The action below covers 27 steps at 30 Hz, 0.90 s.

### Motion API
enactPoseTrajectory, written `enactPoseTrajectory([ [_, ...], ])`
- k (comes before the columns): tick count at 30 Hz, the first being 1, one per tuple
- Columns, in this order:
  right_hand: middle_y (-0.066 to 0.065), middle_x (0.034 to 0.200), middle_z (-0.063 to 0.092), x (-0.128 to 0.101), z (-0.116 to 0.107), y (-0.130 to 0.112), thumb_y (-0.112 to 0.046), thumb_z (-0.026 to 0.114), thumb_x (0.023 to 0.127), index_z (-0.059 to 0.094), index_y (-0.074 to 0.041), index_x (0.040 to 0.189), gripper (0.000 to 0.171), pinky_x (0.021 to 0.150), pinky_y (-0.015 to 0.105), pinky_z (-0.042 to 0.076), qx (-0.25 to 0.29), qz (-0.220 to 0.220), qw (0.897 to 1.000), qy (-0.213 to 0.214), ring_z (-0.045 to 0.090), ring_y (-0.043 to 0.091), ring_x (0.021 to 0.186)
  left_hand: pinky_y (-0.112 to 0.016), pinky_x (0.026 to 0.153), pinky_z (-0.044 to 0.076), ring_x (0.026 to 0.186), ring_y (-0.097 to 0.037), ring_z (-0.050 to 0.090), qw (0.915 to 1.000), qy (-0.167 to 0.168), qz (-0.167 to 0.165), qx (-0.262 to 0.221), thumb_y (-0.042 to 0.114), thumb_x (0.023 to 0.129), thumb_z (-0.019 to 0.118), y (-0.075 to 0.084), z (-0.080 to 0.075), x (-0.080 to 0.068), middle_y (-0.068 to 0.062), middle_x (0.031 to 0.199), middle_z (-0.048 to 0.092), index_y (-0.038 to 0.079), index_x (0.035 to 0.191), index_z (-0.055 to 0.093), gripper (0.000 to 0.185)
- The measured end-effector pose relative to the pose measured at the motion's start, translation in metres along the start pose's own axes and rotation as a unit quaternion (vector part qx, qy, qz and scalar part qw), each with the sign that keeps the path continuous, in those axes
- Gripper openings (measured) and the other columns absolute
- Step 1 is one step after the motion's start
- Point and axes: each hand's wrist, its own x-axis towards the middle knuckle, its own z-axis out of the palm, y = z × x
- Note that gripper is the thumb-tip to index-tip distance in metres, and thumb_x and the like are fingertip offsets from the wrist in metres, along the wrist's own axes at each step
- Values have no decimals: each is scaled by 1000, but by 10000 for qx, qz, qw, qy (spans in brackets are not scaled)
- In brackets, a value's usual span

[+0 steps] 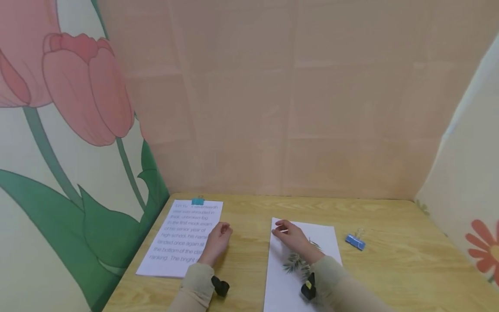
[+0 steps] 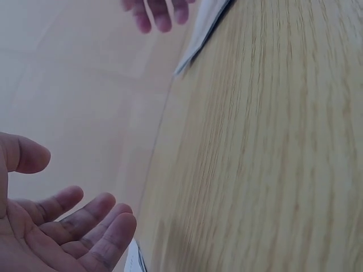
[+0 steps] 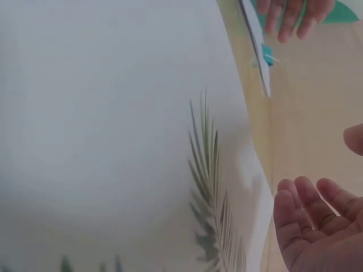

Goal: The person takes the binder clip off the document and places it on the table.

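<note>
Two bare hands are held over a smooth wood-grain table (image 1: 243, 268). Two white, flat, rectangular papers are laid on it, well apart. On the left, a printed page (image 1: 175, 242) is set with its long axis running away from the person, its top leaning slightly right and its lines of text readable from the person's side. One teal binder clip (image 1: 197, 202) is fixed at its far edge. On the right, a leaf-patterned paper (image 1: 280, 277) is placed lengthwise away from the person, marked with feathery green fronds (image 1: 295, 263). To its right, one blue metal binder clip (image 1: 355, 242) is left lying aslant, its wire handles pointed to the far side. The left hand (image 1: 216, 243) is held by the page's right edge, the right hand (image 1: 296, 239) above the leaf-patterned paper; in both, fingers are relaxed, thumb apart, nothing gripped.
</note>
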Motion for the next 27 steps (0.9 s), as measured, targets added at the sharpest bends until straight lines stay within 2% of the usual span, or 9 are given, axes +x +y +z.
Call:
enactPoseTrajectory([
  [5,9,106,70,2,7,-3,-15,69,97,64,3,119,29,85,45,56,47,29,10000,-9,68,33,103,-53,101,45,117,-34,58,9999,80,13,95,20,103,56,-4,-5,1,-17,127,63,-3,135,57,39],
  [11,10,108,70,10,14,-7,-17,68,98,62,5,125,35,85,45,56,5,-110,9998,-148,68,34,102,-53,101,45,116,-35,59,9996,194,23,199,20,102,56,-7,-12,2,-19,125,64,-5,135,57,41],
  [18,10,108,70,11,22,-13,-17,68,98,62,5,124,34,84,46,56,-25,-176,9993,-318,68,34,103,-55,105,43,125,-37,56,9993,130,-324,138,21,103,55,-13,-13,3,-20,133,60,-3,137,56,41],
  [21,9,107,70,10,25,-16,-17,69,98,63,5,123,34,84,45,57,-17,-169,9992,-364,68,33,103,-55,105,43,126,-38,55,9990,190,-366,183,21,103,55,-15,-16,3,-21,134,60,-2,136,56,40],
  [27,9,109,70,9,30,-20,-19,69,98,62,4,126,37,85,46,56,77,-77,9991,-400,67,33,105,-59,108,39,130,-44,51,9989,377,-92,266,19,102,55,-17,-25,2,-27,137,57,-4,136,56,41],
])
